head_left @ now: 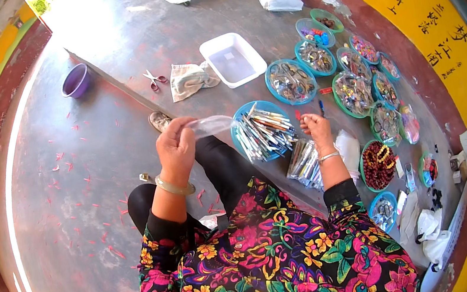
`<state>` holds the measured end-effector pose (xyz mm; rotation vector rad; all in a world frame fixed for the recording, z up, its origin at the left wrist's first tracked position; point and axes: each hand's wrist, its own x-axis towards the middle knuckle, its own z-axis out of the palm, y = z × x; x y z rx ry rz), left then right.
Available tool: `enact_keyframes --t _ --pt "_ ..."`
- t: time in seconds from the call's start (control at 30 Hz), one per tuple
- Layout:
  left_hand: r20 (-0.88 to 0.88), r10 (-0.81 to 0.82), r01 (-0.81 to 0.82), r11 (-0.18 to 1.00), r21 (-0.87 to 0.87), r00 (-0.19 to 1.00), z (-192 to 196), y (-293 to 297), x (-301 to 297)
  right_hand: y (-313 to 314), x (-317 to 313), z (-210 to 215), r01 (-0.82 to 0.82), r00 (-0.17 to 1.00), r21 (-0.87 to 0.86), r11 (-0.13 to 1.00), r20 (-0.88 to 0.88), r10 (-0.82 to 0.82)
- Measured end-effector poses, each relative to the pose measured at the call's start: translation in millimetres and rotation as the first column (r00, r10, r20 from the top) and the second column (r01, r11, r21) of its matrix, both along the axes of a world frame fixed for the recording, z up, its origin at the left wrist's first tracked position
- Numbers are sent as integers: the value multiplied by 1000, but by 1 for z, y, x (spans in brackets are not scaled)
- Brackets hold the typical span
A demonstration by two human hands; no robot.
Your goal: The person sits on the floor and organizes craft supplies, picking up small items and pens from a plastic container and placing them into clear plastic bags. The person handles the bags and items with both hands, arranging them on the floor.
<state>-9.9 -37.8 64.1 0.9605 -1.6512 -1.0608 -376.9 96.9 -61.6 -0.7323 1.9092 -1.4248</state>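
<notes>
My left hand (176,145) is closed, its fingers pinching the end of a clear plastic bag (214,126). The bag stretches sideways toward the rim of a blue basket (236,140). Many pens (267,129) fill that basket in a loose heap, white, dark and tan. On the basket's right, my right hand (317,127) is closed in a pinch, with a small red strip (298,115) showing at its fingertips. Below this hand lies a bundle of pens in clear plastic (304,164). A blue pen (321,108) rests on the floor beside the right hand.
Baskets of scissors (291,81) and other small goods crowd the right side; one holds dark red beads (377,167). Farther off are a white tub (233,59), a cloth (191,80), scissors (155,80) and a purple basin (76,81). Red scraps (116,251) litter the floor at left.
</notes>
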Motion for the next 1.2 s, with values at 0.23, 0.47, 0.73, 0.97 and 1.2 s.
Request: enact_keyframes --t 0.23,0.47,0.73,0.97,1.2 --pt "-124 83 -47 963 265 989 -47 -22 5 23 11 -52 22 780 253 967 -609 142" --pt "-123 68 -18 931 366 990 -53 -43 -1 -14 45 -45 -90 413 242 966 -873 258" --pt "-104 115 -76 944 321 988 -59 -53 -10 -45 69 -45 -15 300 495 869 -827 476" --pt "-11 105 -101 974 204 994 -62 -55 -7 -42 125 -30 -237 707 600 764 -433 559" --pt "119 113 -132 977 168 986 -59 -51 -7 -21 133 -45 -168 692 593 788 -499 522"
